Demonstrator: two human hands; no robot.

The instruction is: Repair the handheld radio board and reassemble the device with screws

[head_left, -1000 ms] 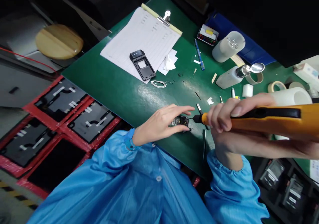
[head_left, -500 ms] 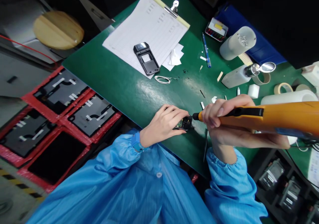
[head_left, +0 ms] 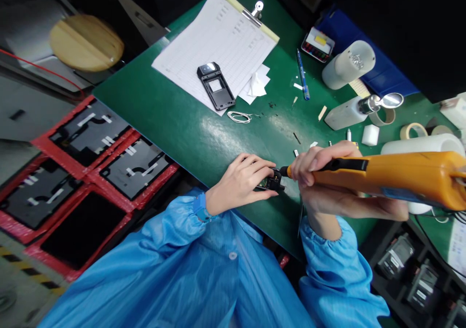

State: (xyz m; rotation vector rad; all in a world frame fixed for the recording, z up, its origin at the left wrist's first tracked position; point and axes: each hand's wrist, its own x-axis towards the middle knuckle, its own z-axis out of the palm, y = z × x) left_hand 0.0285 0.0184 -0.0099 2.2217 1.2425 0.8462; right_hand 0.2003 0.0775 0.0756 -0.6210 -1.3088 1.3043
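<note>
With its fingers curled around a small black electronic device (head_left: 275, 179), my left hand (head_left: 243, 180) steadies it on the bench. Part of a green circuit board shows between thumb and fingers; the rest is covered. My right hand (head_left: 320, 182) grips an orange electric screwdriver (head_left: 404, 175) lying nearly level, its black nose pointing left. The nose meets or nearly touches the device's upper right corner; I cannot tell whether the bit sits in a screw. A black device housing (head_left: 217, 87) with a rectangular window rests on the clipboard.
Paper on a clipboard (head_left: 192, 41) lies at the back of the green bench (head_left: 138, 104). A coiled white cable (head_left: 239, 117), a blue pen (head_left: 303, 73), a cup of screws (head_left: 349, 64) and a dispenser bottle (head_left: 345, 113) stand beyond my hands. Red-edged trays (head_left: 85, 177) are lower left.
The orange screwdriver and my right hand have shifted slightly left, and the screwdriver's back end now shows. My left hand stays on the device with barely any movement.
</note>
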